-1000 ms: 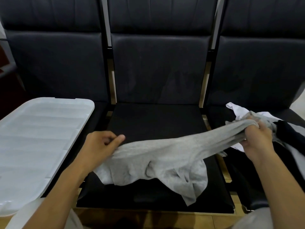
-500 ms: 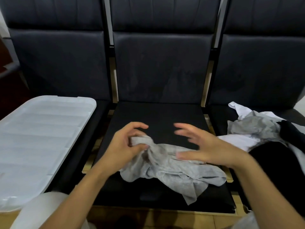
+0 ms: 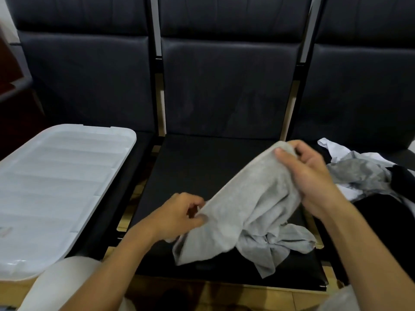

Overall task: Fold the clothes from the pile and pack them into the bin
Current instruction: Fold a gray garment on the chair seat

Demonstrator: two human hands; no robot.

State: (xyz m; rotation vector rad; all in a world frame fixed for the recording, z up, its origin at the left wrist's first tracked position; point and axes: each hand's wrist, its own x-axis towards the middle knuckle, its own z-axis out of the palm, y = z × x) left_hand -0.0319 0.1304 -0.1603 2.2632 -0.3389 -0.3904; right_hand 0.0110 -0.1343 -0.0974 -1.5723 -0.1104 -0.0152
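Clothes are what I am folding, and the bin [image 3: 56, 194] on the left seat is lidded, so packing stalls until I open it. My left hand [image 3: 179, 217] pinches the grey garment [image 3: 247, 212] at its lower left edge; my right hand [image 3: 307, 173] grips its raised corner above the middle seat [image 3: 190, 167]. The bunched tail near the seat's front right corner could slide off the edge. Further right, the pile [image 3: 368, 176] may snag my right sleeve-side fabric.
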